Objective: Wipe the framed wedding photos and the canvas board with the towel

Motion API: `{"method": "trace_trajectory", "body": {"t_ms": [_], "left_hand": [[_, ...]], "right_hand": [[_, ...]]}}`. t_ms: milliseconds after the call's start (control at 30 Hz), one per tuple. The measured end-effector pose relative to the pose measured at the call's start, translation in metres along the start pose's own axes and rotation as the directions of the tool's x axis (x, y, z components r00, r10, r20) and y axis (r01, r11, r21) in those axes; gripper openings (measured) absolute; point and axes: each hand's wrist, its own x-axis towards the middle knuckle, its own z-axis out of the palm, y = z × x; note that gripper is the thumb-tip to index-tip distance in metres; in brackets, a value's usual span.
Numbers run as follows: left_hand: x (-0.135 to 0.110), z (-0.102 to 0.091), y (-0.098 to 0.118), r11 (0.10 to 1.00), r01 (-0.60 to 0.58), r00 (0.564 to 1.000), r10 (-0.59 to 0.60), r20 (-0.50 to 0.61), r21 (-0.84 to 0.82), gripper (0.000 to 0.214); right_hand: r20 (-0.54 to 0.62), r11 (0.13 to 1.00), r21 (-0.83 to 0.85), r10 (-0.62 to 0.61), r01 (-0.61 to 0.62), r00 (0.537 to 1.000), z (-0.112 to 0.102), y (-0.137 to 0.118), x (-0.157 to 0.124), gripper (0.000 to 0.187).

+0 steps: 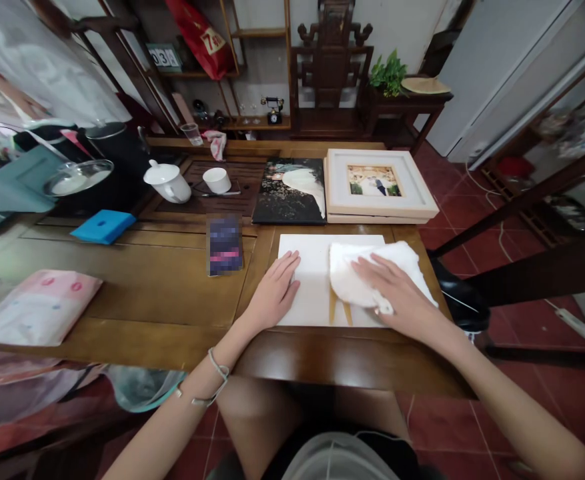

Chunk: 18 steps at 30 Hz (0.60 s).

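Note:
A white flat board point(312, 263) lies face down near the front edge of the wooden table point(172, 280). My left hand point(275, 293) rests flat on its left part, fingers stretched out. My right hand point(395, 290) presses flat on a white cloth point(372, 267) that lies over the board's right half. Two small wooden stand pieces point(339, 312) show under the cloth.
Behind the board lie a dark picture point(289, 190) and stacked white photo frames point(377, 187). A blurred card point(225, 245) stands left of the board. A teapot point(167, 181), a cup point(217, 180), a blue pad point(103, 227) and a pink packet point(37, 307) sit further left.

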Motion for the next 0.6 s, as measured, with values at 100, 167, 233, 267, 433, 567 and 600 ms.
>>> {"method": "trace_trajectory", "body": {"t_ms": [100,167,233,267,433,567,600], "left_hand": [[0.0,-0.001,0.0,1.0,0.003,1.0,-0.003,0.0,-0.007,0.049],[0.0,-0.001,0.001,1.0,0.01,1.0,-0.01,0.002,-0.009,0.049],[0.001,-0.001,0.001,1.0,0.018,1.0,-0.018,0.001,-0.009,0.049],[0.001,-0.001,0.001,1.0,0.021,1.0,-0.021,0.001,-0.008,0.049],[0.0,-0.001,0.002,1.0,0.024,1.0,-0.024,0.0,-0.002,0.049],[0.0,0.0,0.001,1.0,0.013,1.0,-0.013,-0.009,-0.015,0.049],[0.0,0.0,0.001,1.0,0.01,1.0,-0.01,-0.012,-0.019,0.049]], "right_hand": [[-0.058,0.988,-0.13,0.081,-0.088,0.995,0.008,0.017,0.043,0.063],[-0.036,0.973,-0.21,0.093,-0.099,0.995,0.01,0.02,0.06,0.053],[0.004,0.963,-0.263,0.065,-0.061,0.998,0.01,0.017,0.061,0.048],[0.02,0.96,-0.278,0.049,-0.042,0.999,0.01,0.014,0.055,0.048],[0.062,0.964,-0.264,-0.021,0.037,0.998,0.005,-0.016,-0.011,0.068],[0.103,0.973,-0.208,-0.075,0.095,0.992,-0.001,-0.036,-0.052,0.086],[0.112,0.976,-0.194,-0.076,0.096,0.991,-0.002,-0.036,-0.053,0.087]]}}
